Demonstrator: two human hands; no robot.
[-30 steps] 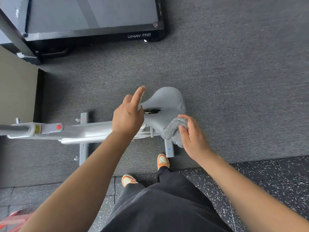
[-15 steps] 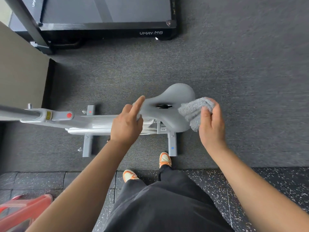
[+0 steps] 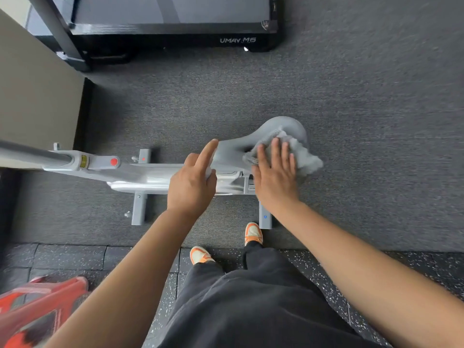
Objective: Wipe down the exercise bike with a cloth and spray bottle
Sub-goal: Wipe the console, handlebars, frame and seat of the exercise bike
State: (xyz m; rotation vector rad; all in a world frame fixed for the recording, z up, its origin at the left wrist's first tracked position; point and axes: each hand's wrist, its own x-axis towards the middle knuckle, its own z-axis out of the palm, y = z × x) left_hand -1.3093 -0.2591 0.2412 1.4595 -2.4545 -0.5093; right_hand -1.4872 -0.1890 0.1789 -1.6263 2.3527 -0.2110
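The grey exercise bike [image 3: 140, 174] stands across the carpet below me, its grey saddle [image 3: 283, 126] at the right end. A grey cloth [image 3: 303, 156] lies on the saddle's rear part, and my right hand [image 3: 275, 172] presses flat on it with fingers spread. My left hand [image 3: 193, 184] grips the saddle's narrow nose, index finger stretched out along it. No spray bottle is in view.
A black treadmill [image 3: 173, 28] stands at the back on the grey carpet [image 3: 376, 121]. A beige wall panel [image 3: 32, 96] is at the left. A red object [image 3: 37, 310] sits blurred at the lower left. My feet in orange-and-white shoes [image 3: 253, 232] stand by the bike's base.
My right hand carried the cloth from the saddle's near side round its rear end and onto the top, where it now lies flat. The left hand stayed on the saddle's nose.
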